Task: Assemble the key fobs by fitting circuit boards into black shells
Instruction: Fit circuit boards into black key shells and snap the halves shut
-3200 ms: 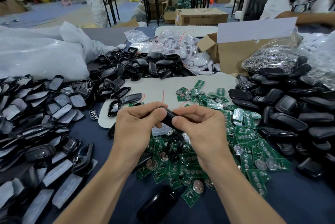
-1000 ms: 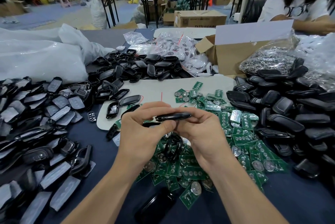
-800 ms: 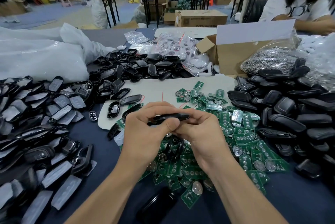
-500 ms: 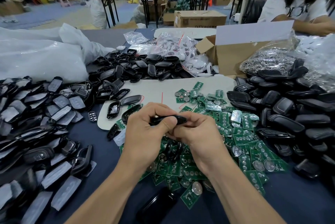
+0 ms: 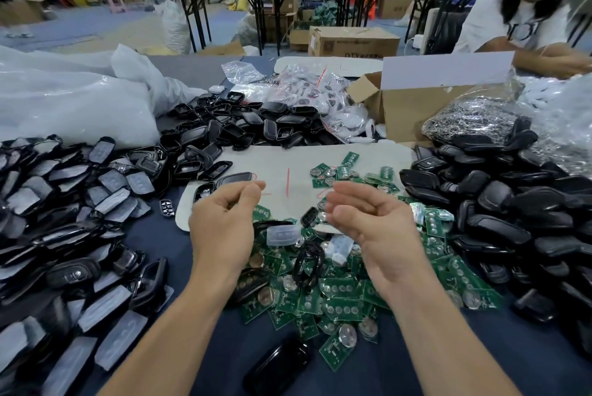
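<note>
Work looks far from finished: left hand and right hand hover empty, loosely curled, over heaped circuit boards; open black shells wait beyond.

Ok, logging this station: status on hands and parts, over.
Left hand and right hand apart, fingers loosely curled, empty. Circuit boards heaped under them, black shells piled at right. Nothing blocking.
</note>
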